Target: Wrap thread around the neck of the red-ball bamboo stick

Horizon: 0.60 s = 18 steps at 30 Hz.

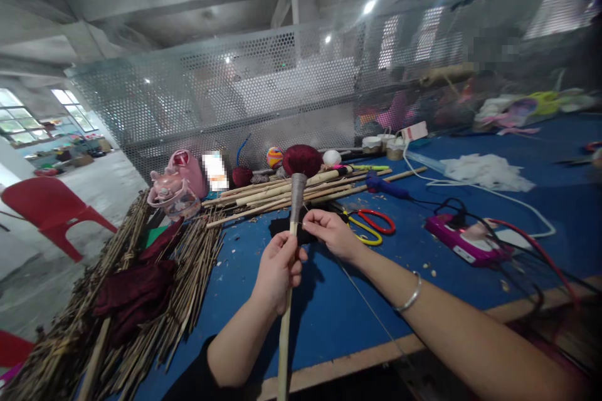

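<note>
My left hand (281,266) is wrapped round a pale wooden stick (285,344) held nearly upright over the table's front part. Grey thread (297,197) is wound tightly round the stick's upper end, just below a dark red, rounded fabric head (303,160). Thumb and forefinger of my right hand (329,233) pinch together beside the lower end of the winding, on the thread. From there a thin strand (364,297) runs down past the table edge. Behind my right hand lie scissors (371,225) with one red and one yellow handle, partly on black cloth (277,225).
Bundled twigs (192,301) and dark red cloth (136,291) lie at left. Loose sticks (254,197), a pink teapot (167,185) and a striped ball (274,157) sit behind. A purple power strip (463,241) with cables, a blue glue gun (388,186) and white cloth (489,172) lie at right.
</note>
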Available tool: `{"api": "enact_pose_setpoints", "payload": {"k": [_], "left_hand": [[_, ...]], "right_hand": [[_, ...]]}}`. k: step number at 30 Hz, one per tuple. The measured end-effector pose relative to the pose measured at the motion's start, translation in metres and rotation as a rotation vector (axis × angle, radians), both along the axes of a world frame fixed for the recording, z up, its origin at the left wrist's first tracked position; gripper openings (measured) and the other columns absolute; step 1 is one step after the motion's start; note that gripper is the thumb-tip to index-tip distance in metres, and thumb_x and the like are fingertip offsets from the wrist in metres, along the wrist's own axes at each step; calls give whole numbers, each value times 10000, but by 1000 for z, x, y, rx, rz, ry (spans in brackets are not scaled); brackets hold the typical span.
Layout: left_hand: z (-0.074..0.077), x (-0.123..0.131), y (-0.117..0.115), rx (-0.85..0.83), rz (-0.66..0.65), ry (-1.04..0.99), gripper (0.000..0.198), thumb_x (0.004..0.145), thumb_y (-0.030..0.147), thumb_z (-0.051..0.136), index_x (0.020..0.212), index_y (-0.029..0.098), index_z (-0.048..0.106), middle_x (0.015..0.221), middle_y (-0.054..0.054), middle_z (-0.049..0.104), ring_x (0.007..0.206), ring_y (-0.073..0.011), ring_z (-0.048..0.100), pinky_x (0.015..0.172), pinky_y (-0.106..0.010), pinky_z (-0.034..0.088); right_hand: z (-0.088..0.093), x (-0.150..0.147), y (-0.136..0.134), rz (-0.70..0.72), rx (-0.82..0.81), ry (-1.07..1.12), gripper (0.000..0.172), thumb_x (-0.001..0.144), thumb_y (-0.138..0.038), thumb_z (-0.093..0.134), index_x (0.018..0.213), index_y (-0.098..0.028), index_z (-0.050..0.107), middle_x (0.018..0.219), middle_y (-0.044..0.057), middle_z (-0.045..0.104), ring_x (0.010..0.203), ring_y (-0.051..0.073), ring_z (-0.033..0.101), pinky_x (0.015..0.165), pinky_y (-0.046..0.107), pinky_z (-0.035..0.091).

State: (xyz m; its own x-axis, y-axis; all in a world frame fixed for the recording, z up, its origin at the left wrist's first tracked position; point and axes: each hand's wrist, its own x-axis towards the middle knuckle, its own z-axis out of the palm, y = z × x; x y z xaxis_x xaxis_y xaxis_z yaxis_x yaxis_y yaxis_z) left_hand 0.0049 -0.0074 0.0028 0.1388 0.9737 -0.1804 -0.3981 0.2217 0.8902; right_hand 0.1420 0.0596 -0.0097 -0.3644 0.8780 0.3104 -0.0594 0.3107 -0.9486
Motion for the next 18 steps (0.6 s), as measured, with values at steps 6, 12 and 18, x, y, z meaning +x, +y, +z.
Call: {"api": "enact_pose_setpoints", "payload": {"k": [6, 12, 18], "left_hand": [[-2, 1, 2, 48, 46, -2, 297, 727, 408, 610, 796, 172, 444, 641, 42, 531, 357, 12, 232, 316, -106, 148], [-4, -2, 3, 21, 32, -49, 313, 724, 397, 620, 881, 139, 538, 649, 28, 491, 440, -19, 375, 333, -107, 256], [-2, -2, 2, -104, -40, -119, 338, 728, 402, 610, 931, 142, 537, 572, 57, 414, 366, 10, 245, 321, -101, 128]], "right_hand": [[-1, 2, 0, -8, 18, -9, 257, 752, -387, 570, 687, -142, 531, 594, -28, 443, 535, 81, 345, 504, 228, 263], [0, 3, 1, -6, -7, 10, 217, 750, -346, 571, 692, -141, 534, 569, -37, 427, 529, 80, 340, 508, 228, 259], [0, 2, 1, -9, 6, 2, 208, 746, -330, 571, 684, -134, 536, 595, -25, 459, 560, 88, 381, 553, 235, 300]]}}
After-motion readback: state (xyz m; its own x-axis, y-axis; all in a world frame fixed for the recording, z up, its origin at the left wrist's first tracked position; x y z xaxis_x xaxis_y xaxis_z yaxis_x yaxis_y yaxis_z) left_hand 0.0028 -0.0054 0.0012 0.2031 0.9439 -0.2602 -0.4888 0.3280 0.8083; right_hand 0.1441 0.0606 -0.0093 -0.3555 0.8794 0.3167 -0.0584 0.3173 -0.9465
